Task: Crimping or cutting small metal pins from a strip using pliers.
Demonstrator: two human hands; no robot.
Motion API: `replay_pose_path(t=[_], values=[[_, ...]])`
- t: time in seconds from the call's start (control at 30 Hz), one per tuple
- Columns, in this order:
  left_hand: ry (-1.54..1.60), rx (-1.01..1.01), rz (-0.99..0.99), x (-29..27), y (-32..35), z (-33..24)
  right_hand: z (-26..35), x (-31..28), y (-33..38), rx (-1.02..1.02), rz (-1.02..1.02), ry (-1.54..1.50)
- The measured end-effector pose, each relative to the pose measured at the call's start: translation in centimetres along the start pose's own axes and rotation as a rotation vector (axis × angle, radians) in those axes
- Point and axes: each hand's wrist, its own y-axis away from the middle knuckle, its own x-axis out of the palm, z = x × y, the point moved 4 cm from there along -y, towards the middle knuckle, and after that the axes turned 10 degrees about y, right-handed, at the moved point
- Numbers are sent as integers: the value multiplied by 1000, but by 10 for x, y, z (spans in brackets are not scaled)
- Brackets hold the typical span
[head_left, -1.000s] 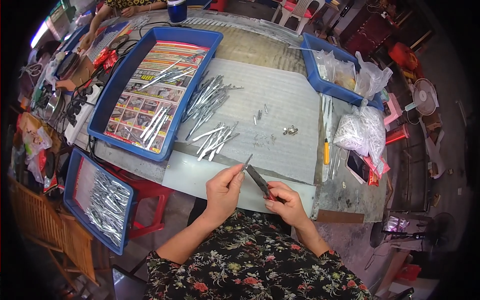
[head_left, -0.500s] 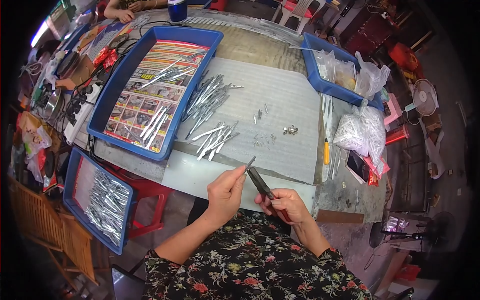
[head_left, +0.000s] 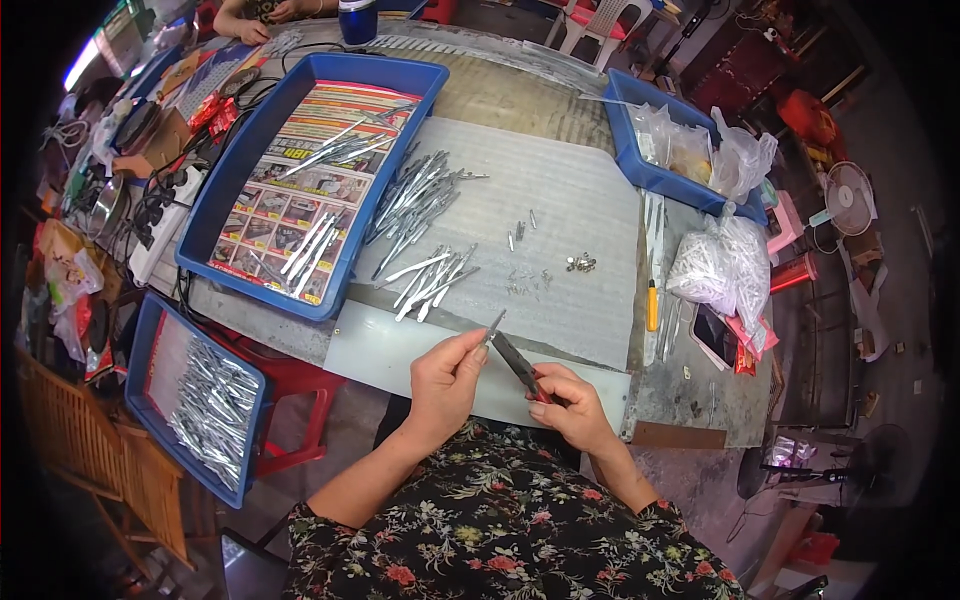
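Over the near edge of the table, my left hand [head_left: 446, 388] pinches a slim grey metal piece [head_left: 496, 324] between thumb and fingertips, its tip pointing up and away. My right hand [head_left: 572, 406] is wrapped round the red handles of a pair of pliers [head_left: 515, 363]. The dark jaws lie right beside my left fingertips and the metal piece; whether they grip it I cannot tell. Beyond my hands, a foam sheet [head_left: 590, 215] carries a pile of slim metal pieces [head_left: 415, 200], a smaller bunch [head_left: 435, 280], some short pins [head_left: 520, 232] and a cluster of small metal parts [head_left: 580, 262].
A blue tray [head_left: 185, 250] lined with printed paper stands at the left; a lower blue tray [head_left: 140, 375] holds many metal pieces. At the right are a blue bin [head_left: 625, 130] with plastic bags, a bulging bag [head_left: 715, 262] and a yellow-handled tool [head_left: 652, 305]. Another person's hand [head_left: 254, 32] shows far left.
My right hand has shifted its hold, and less of the red handles shows below it. My left hand has moved slightly left with the metal piece. The pliers' jaws stay close to it.
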Motion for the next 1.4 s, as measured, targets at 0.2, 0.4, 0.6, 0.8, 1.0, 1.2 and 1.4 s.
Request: replay_pose_path(t=[0.2, 0.4, 0.6, 0.8, 1.0, 1.2, 1.4], values=[[18, 0, 3, 0, 1, 2, 4, 1, -1, -38, -15, 39], [-172, 162, 8, 4, 2, -11, -3, 2, 0, 199, 85, -298], [-141, 171, 14, 4, -5, -11, -3, 3, -4, 190, 93, -383], [-97, 104, -34, -1, -4, -3, 1, -7, -5, -36, -16, 27], [-112, 96, -24, -1, -5, -4, 5, -2, -5, 17, -1, 35], [-117, 66, -10, -1, -5, -2, 3, -2, -7, -47, -20, 88], [-149, 136, 3, -1, -3, -2, 1, -2, -7, 12, 38, 51]])
